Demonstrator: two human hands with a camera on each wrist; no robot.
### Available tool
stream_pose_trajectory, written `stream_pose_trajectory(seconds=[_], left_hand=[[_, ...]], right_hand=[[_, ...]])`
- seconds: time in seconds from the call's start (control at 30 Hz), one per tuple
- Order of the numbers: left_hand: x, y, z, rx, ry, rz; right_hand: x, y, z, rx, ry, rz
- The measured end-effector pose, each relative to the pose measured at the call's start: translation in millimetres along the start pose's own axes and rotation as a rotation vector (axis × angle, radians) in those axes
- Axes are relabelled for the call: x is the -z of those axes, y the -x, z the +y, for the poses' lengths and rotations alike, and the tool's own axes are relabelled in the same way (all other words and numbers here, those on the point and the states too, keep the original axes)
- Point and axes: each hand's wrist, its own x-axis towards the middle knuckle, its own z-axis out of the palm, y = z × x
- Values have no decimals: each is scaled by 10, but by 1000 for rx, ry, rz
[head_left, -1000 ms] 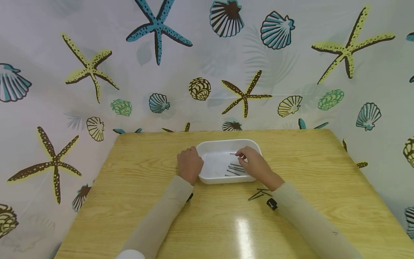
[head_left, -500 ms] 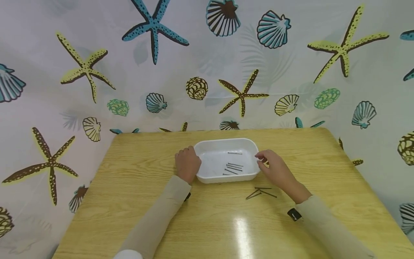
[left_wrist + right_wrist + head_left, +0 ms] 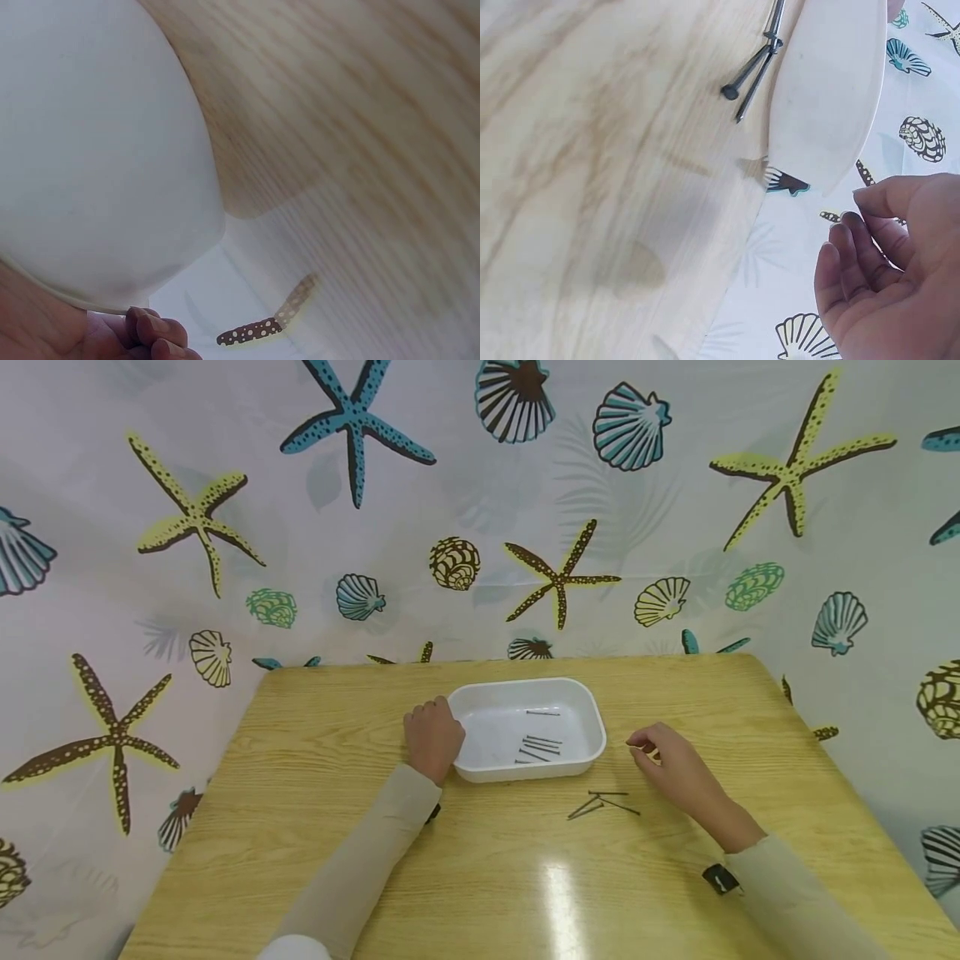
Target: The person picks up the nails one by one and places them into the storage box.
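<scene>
A white oblong plastic tray [image 3: 480, 772] sits on the table with several nails [image 3: 538, 747] lying in it. My left hand [image 3: 435, 739] holds the tray by its left end, and in the left wrist view its curled fingers [image 3: 161, 330] lie right at the rim. To the right of the tray my right hand [image 3: 678, 772] hovers with nothing in it. Its fingers hang loosely bent, thumb near the index fingertip, as the right wrist view shows. Several loose nails [image 3: 606, 802] lie crossed on the table between the tray's front right corner and this hand.
The wooden table [image 3: 337, 710] carries the tray and nails, with its far edge just behind the tray. A white cloth [image 3: 405, 543] printed with starfish and shells hangs behind and along both sides. Light glares off the table's front [image 3: 562, 910].
My right hand has drawn back from inside the tray to the right of it, leaving a nail near the tray's far side. The left hand stays at the tray's left end.
</scene>
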Motion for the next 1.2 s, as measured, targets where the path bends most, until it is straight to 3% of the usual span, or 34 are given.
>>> stream_pose_trajectory(seconds=[0.2,0.37,0.5,1.2], left_hand=[[-2,-12,-2,5,0,-17],[-24,-25,0,8,-3,-22],[-26,-35,4,18,-7,-35],[-13,-27,-9,18,-3,-36]], right_hand=[[-24,76,116,-54,-36,-114],[-90,131,199,-43,-81,-258],[-138,171,226,-24,-91,-317],[-261,139,213,55,-88,-355]])
